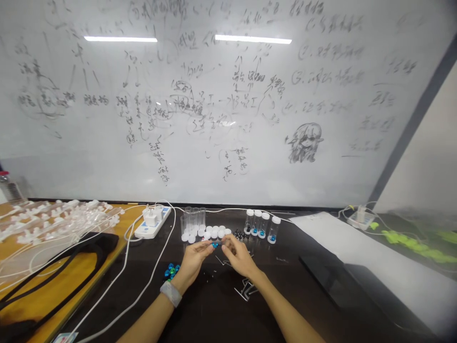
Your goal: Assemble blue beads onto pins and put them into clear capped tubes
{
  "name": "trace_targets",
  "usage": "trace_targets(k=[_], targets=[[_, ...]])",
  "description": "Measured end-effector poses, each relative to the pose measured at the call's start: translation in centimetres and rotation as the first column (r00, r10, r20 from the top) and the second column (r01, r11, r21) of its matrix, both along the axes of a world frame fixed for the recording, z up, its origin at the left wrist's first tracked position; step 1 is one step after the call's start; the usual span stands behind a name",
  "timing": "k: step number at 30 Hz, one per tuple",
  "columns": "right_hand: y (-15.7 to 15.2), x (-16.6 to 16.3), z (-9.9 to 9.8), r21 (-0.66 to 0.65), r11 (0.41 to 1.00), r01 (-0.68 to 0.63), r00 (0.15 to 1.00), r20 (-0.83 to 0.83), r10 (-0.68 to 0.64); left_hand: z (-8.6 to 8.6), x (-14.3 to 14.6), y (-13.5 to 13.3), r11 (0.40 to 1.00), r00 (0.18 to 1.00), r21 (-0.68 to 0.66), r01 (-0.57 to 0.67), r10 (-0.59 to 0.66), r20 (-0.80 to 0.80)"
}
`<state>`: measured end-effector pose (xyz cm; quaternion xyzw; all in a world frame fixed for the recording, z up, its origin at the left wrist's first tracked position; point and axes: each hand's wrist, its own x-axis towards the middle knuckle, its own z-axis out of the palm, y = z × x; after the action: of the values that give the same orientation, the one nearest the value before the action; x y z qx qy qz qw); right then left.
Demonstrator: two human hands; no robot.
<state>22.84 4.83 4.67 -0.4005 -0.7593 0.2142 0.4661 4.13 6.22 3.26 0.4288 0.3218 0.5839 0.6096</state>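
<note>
Both my hands meet over the dark table, just in front of a row of white caps (213,232). My left hand (194,261) pinches a small blue bead-like part (215,245) at its fingertips. My right hand (238,255) is closed in a pinch right beside it, touching the same part or something too small to name. Several more blue and green beads (172,271) lie by my left wrist. Small metal pins (245,288) lie under my right wrist.
Several capped clear vials with blue parts inside (262,226) and open clear tubes (193,217) stand behind the caps. A white power strip (152,222) and its cables lie to the left, near white plastic parts (53,220) and a black strap (85,245). A whiteboard fills the back.
</note>
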Motion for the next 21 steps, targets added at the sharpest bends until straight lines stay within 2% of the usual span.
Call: trace_targets(k=[5,9,13,18,21], targets=[[-0.15,0.0,0.12,-0.001,0.999,0.033,0.998,0.046,-0.033,0.11,0.03,-0.07,1.0,1.0,-0.004,0.006,-0.006,0.007],[-0.26,-0.11,0.09,0.022,1.0,-0.009,0.999,0.039,0.009,0.25,-0.01,-0.16,1.0,1.0,0.0,0.008,-0.008,-0.001],[-0.27,-0.12,0.1,0.042,0.998,0.039,0.996,0.078,-0.043,0.31,-0.08,-0.21,1.0,1.0,0.008,0.005,-0.005,0.002],[-0.28,-0.02,0.05,0.032,0.999,0.01,0.998,0.06,-0.012,0.36,-0.12,-0.22,1.0,1.0,0.021,-0.005,0.005,-0.002],[-0.32,-0.08,0.0,0.04,0.998,0.042,0.994,0.1,-0.046,0.32,-0.15,-0.2,1.0,1.0,0.007,-0.009,0.009,0.0]])
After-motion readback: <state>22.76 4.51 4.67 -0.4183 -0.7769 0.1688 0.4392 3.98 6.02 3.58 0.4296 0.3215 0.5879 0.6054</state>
